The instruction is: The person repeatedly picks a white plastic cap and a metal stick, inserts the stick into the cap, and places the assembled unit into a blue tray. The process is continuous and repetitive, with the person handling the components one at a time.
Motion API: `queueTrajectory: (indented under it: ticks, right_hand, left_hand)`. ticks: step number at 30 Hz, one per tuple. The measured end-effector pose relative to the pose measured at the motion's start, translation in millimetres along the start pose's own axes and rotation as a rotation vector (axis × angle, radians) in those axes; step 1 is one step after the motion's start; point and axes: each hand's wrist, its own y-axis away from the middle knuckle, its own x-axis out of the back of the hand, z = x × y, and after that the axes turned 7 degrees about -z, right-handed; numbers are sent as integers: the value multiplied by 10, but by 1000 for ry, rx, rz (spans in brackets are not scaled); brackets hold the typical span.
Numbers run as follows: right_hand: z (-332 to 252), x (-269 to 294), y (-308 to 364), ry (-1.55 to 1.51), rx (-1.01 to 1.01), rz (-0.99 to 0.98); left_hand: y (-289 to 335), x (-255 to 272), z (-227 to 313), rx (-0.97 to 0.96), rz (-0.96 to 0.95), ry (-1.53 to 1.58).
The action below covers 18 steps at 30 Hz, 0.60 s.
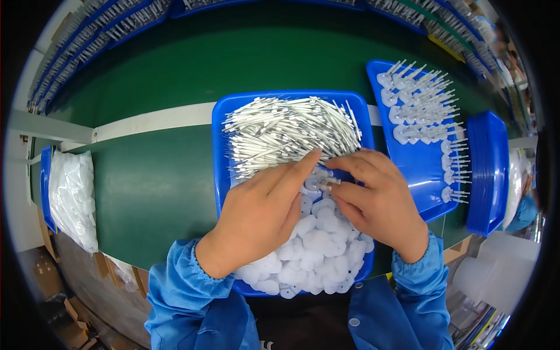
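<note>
Over the middle of a blue tray [218,157], my two hands meet. Thin white rods [291,131] with dark, slender ends fill the tray's far half. Soft white translucent discs [315,245] are heaped in its near half. My right hand [382,195] is closed, its thumb and fingers round a few clear plastic pieces with short stems [319,179]. My left hand [259,201] comes in from the left with its fingers pressed together and the index fingertip at the rods' edge. Whatever its fingertips hold is hidden behind the hand.
On the right, a tilted blue tray [411,175] carries rows of discs with rods standing in them [420,105]. Beside it are stacked blue trays [487,175]. A bag of white pieces [73,192] lies at the left. Racks of filled trays [111,26] line the green table's far side.
</note>
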Motion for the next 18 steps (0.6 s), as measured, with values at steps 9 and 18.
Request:
queueTrajectory:
  ticks: [9, 18]
  right_hand:
    - [-176, -82, -70, 38, -196, 116]
    - [96, 238, 396, 96, -347, 402]
  left_hand:
    - [-83, 134, 50, -9, 10, -46]
    - [150, 374, 56, 141, 106, 54]
